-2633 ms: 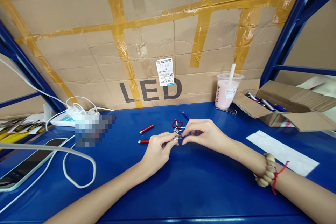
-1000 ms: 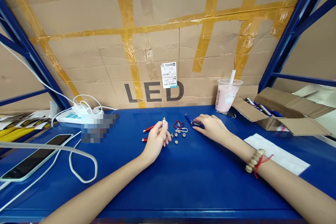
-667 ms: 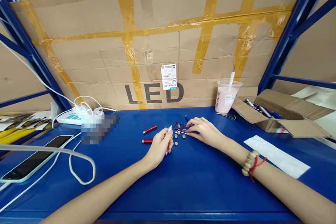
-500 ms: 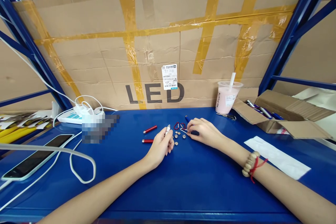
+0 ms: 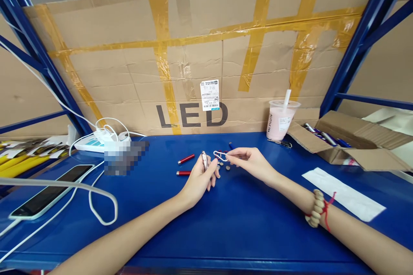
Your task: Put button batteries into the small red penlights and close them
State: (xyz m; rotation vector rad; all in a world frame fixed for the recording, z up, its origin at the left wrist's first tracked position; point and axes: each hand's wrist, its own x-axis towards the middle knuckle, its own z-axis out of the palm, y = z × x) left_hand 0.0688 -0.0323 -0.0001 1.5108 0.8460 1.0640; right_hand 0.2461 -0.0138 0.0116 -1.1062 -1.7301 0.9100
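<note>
My left hand [image 5: 197,181] is closed around a small silver flashlight-like tube [image 5: 204,161], which stands up between thumb and fingers. Pinched in the fingertips of my right hand [image 5: 254,165] is a silver carabiner [image 5: 220,152], raised close to the tube's right side. Several button cells [image 5: 227,168] lie on the blue tabletop [image 5: 245,223] beneath and between the hands. Red carabiners are partly hidden behind the silver one. To the left of my left hand lie two red tubes, an upper one [image 5: 186,159] and a lower one [image 5: 183,173]. A blue tube [image 5: 230,145] rests behind my right fingers.
A pink drink cup [image 5: 280,120] stands at the back right beside an open carton [image 5: 338,137] of pens or tubes. A white strip [image 5: 343,194] lies at right. Phone [image 5: 51,191], cables and power strip [image 5: 85,143] occupy the left; cardboard [image 5: 135,77] closes the back.
My right hand has lifted the silver carabiner off the table and brought it left toward the tube. My left hand has turned slightly, showing more of the silver tube.
</note>
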